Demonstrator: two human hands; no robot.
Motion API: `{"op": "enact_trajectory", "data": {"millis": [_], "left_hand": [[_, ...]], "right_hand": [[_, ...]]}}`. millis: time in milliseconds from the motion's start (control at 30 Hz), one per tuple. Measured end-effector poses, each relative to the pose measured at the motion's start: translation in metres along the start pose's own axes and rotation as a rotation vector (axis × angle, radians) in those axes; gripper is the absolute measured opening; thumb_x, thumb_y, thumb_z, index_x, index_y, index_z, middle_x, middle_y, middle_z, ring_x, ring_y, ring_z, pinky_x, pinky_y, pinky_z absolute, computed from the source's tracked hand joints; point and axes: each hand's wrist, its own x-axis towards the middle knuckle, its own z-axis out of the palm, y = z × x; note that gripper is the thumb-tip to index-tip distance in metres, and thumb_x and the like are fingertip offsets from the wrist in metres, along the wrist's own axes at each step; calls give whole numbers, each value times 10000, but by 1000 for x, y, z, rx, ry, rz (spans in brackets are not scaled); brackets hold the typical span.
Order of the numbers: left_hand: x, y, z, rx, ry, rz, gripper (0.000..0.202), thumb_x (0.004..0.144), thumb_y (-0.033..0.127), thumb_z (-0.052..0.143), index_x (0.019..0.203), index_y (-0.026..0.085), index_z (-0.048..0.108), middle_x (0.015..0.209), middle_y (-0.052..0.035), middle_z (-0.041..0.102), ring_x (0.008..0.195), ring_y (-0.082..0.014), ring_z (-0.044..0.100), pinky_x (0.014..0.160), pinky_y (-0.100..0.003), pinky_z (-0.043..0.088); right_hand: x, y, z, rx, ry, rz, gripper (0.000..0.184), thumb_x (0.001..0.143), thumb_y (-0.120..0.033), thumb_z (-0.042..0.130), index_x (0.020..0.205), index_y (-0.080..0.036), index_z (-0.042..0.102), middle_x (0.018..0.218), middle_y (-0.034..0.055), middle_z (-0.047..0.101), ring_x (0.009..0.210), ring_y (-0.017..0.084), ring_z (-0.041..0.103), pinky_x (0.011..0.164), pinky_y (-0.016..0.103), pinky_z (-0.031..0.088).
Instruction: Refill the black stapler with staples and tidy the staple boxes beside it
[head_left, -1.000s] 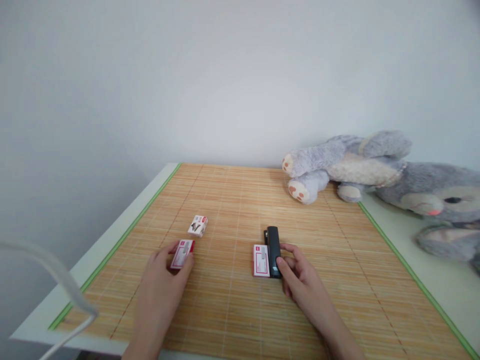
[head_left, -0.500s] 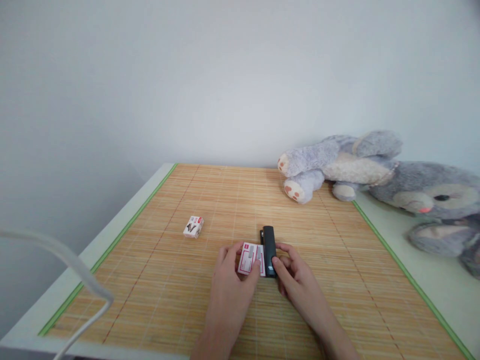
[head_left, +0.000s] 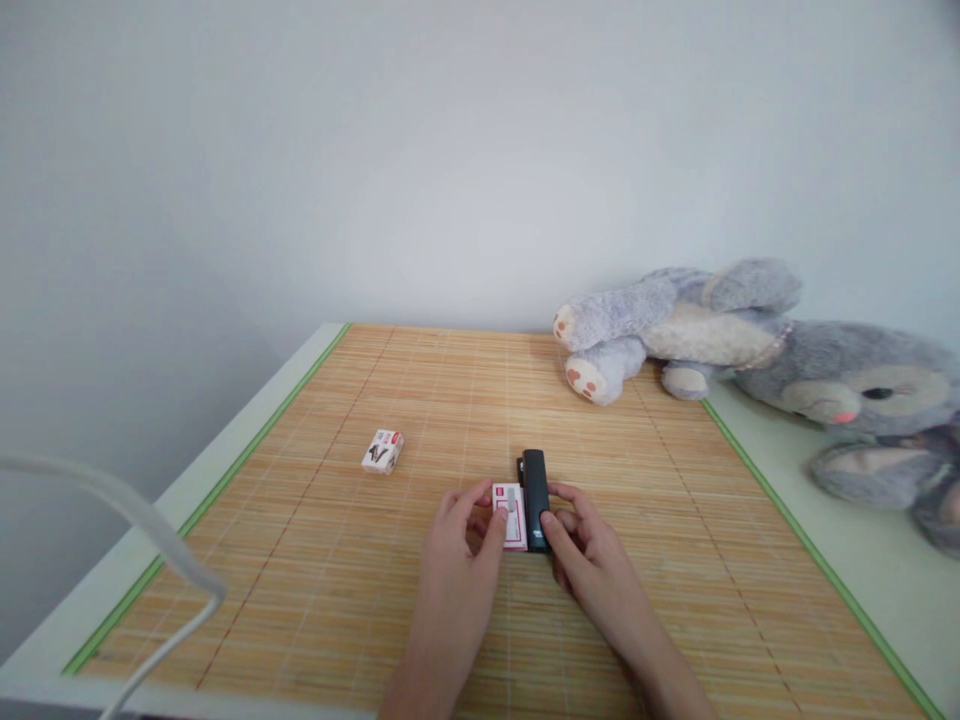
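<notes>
A black stapler [head_left: 535, 495] stands on the bamboo mat, its long side pointing away from me. My right hand [head_left: 581, 540] holds it from the right, thumb and fingers against its side. Pressed up to the stapler's left side is a small white card [head_left: 515, 530] with a red printed border and a grey patch. My left hand [head_left: 465, 545] grips this card by its left edge, thumb on top and fingers curled at the far side. Whether the card is one piece or several layers I cannot tell.
A small white box of staples [head_left: 382, 452] lies on the bamboo mat [head_left: 300, 560], to the left of my hands. A grey plush toy [head_left: 697, 330] lies along the back right. A white cable [head_left: 172, 555] curves through the lower left, and a wall [head_left: 450, 160] rises behind.
The card showed two printed panels side by side; now only one shows and it looks narrower. My left thumb has shifted left on it. The right hand stays on the stapler.
</notes>
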Motion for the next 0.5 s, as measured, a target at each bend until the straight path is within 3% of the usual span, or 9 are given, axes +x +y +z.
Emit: {"op": "enact_trajectory", "data": {"millis": [367, 500], "left_hand": [[0, -1, 2, 33, -21, 27, 351, 975, 408, 603, 1265, 240, 706, 1135, -81, 693, 907, -211, 701, 781, -351, 587], [7, -9, -15, 188, 94, 99, 326, 1001, 430, 563, 1237, 255, 704, 1116, -69, 681, 836, -204, 643, 772, -371, 554]], "right_hand": [[0, -4, 1, -6, 8, -12, 476, 1048, -546, 542, 1420, -253, 487, 682, -63, 508, 526, 116, 449, 487, 245, 339], [-1, -5, 1, -3, 15, -14, 498, 1052, -545, 533, 1446, -248, 469, 670, -68, 483, 528, 118, 441, 491, 249, 342]]}}
